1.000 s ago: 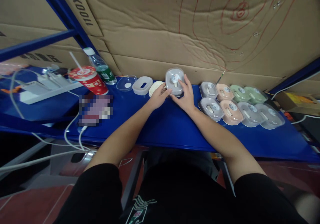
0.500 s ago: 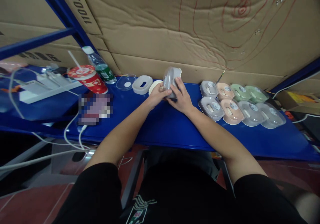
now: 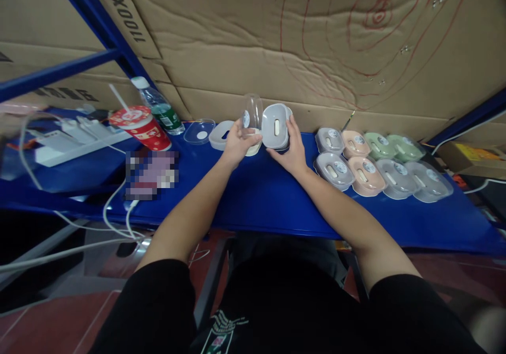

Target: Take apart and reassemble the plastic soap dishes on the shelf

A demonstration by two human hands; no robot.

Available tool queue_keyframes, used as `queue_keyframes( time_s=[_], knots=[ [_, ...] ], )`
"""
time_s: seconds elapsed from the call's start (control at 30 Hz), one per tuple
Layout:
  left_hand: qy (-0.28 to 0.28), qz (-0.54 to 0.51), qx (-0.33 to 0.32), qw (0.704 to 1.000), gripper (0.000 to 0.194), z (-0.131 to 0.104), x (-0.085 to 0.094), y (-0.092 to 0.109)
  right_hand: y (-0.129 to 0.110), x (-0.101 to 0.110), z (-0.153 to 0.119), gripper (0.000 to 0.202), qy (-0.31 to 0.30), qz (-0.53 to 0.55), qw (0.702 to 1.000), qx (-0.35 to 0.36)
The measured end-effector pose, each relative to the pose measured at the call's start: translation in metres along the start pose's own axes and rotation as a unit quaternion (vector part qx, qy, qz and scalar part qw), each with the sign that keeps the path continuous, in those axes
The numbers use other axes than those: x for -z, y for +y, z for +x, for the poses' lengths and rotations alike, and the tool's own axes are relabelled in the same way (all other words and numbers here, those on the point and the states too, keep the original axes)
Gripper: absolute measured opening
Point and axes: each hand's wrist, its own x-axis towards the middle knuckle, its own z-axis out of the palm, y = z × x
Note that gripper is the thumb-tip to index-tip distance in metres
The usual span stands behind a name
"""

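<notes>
My right hand (image 3: 294, 146) grips the side of a grey soap box base (image 3: 270, 127), which is tilted so its inside faces me; a pale oblong piece shows in its middle. In my left hand (image 3: 236, 146) a clear plastic lid (image 3: 254, 110) with a round sticker stands on edge, apart from the base. Below the lid is a cream-coloured piece (image 3: 253, 150), partly hidden by my left fingers. Beside that hand lies a pale grey dish with a slot (image 3: 216, 138), and left of it another clear lid (image 3: 197, 134).
Two rows of lidded soap boxes (image 3: 367, 176) in grey, peach and green stand to the right. On the left are a red cup with a straw (image 3: 148, 130), a water bottle (image 3: 166, 116) and a white power strip (image 3: 59, 151). Cardboard (image 3: 221, 53) backs the blue table (image 3: 269, 201).
The clear lid has come off the grey base. My left hand has moved it left, while my right hand has turned the base's open inside toward me.
</notes>
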Motion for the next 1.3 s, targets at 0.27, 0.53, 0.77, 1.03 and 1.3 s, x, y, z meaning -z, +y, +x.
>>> queue_keyframes(
  time_s=[0.27,0.53,0.77,1.03,1.3],
  knots=[
    [0.215,0.113,-0.062,0.968,0.079,0.020,0.043,0.019,0.006,-0.002,0.001,0.093,-0.003,0.001,0.998,-0.062],
    [0.313,0.469,-0.032,0.825,0.057,0.008,0.093,0.051,0.009,-0.004,0.000,0.093,-0.036,0.010,0.996,-0.075],
    [0.266,0.570,0.029,0.777,0.043,0.003,0.103,0.033,0.007,-0.003,0.000,0.093,-0.052,0.014,0.995,-0.089],
    [0.210,0.525,0.123,0.816,0.046,0.015,0.109,0.026,0.002,-0.001,0.000,0.089,-0.070,-0.005,0.993,-0.095],
    [0.249,0.484,0.156,0.824,0.034,0.019,0.114,0.022,0.002,-0.001,0.001,0.069,-0.095,-0.049,0.985,-0.138]
  ],
)
